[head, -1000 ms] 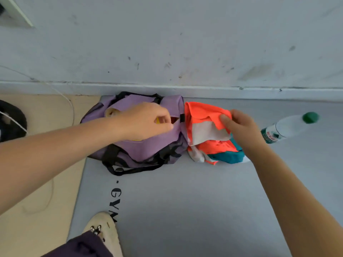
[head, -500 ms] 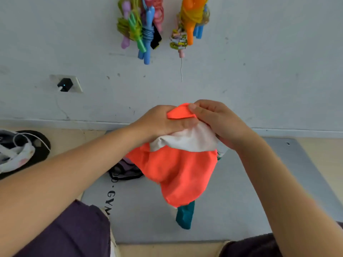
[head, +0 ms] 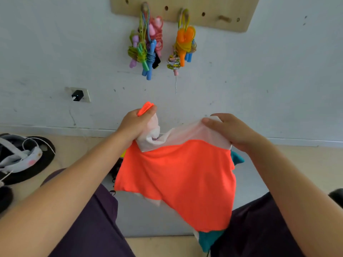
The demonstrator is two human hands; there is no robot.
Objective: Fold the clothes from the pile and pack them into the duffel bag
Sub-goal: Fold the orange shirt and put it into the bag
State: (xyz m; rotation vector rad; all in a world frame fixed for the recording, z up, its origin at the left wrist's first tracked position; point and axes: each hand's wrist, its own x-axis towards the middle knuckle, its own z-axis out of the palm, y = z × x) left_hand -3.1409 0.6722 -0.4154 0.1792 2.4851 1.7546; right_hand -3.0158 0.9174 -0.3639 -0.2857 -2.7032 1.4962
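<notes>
An orange garment (head: 181,179) with white and teal panels hangs in the air in front of me. My left hand (head: 137,125) grips its upper left corner, with orange fabric sticking out above the fist. My right hand (head: 230,130) pinches the white upper edge on the right. The cloth is spread between both hands over a grey mat (head: 146,217). The garment and my left arm hide the duffel bag almost fully; only a dark sliver (head: 116,169) shows at the garment's left edge.
Coloured jump ropes (head: 146,51) hang from a wooden pegboard (head: 204,10) on the wall. A wall socket with a black plug (head: 78,95) is at left. A black round object with white straps (head: 22,158) lies on the floor at far left. My knees frame the mat.
One second ago my hands were low at the purple bag and the garment on the mat. I lifted the garment, and my hands have moved apart, spreading it wider.
</notes>
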